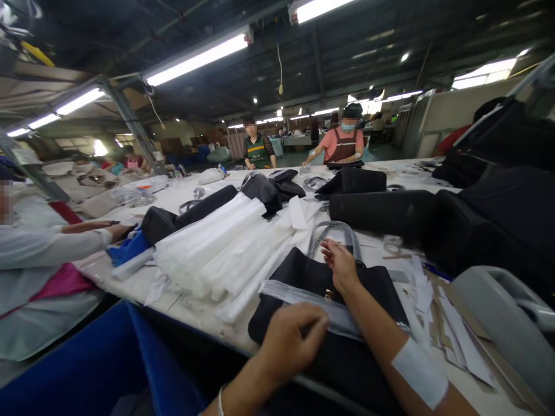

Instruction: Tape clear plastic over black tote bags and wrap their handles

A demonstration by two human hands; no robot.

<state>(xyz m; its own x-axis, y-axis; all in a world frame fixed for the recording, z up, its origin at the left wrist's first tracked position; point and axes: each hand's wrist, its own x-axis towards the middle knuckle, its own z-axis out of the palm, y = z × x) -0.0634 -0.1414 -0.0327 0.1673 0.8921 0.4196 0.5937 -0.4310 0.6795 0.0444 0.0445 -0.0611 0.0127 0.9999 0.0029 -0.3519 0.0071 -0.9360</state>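
Note:
A black handbag lies at the table's near edge. Its two handles are wrapped in clear plastic and stand up at the far side. A gold clasp shows on the bag, and a strip of translucent film crosses its front. My right hand is over the bag beside the handles, fingers loosely bent and apart, with nothing seen in them. Nearer to me, my left hand hovers in front of the film, blurred, its fingers curled and fingertips hidden.
White foam rolls are piled left of the bag. Black bags lie beyond it. Paper strips and a grey tape dispenser are at right. A blue bin stands below left. A co-worker's hand works at left; two people stand across.

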